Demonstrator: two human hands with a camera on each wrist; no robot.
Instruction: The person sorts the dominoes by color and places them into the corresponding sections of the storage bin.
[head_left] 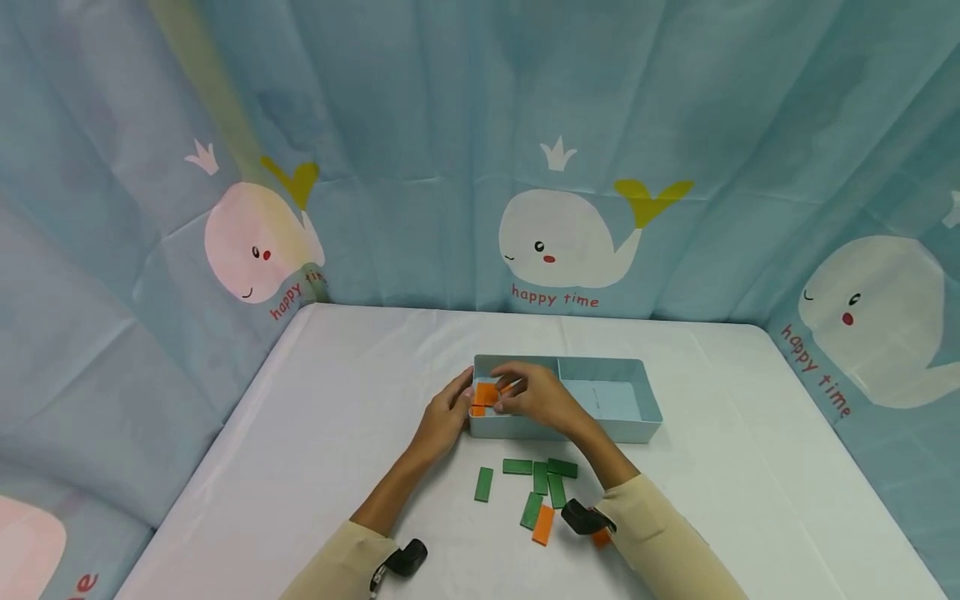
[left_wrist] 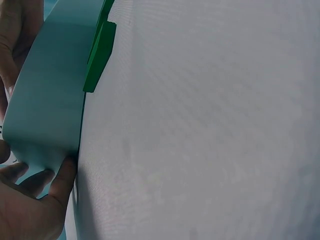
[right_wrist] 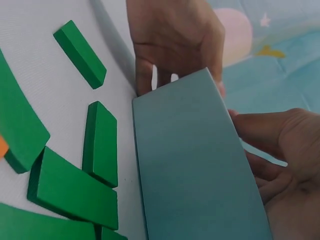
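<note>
A light blue two-compartment box (head_left: 510, 427) stands on the white table. My left hand (head_left: 441, 421) grips its left end, the thumb at the rim and the fingers (left_wrist: 62, 182) against the outer wall. My right hand (head_left: 536, 396) reaches over the front wall into the left compartment, fingers bent. Flat orange blocks (head_left: 486, 394) lie in that compartment beside the fingertips. Some orange shows between the right thumb and fingers, but whether they pinch a block is unclear. In the right wrist view, the box wall partly hides the right hand's (right_wrist: 295, 155) fingertips.
Several green blocks (head_left: 517, 467) lie scattered in front of the box, some touching. An orange block (head_left: 543, 526) is nearer me, and another orange piece (head_left: 602, 538) is partly covered by the right sleeve. A whale-printed curtain (head_left: 405, 242) hangs behind the table.
</note>
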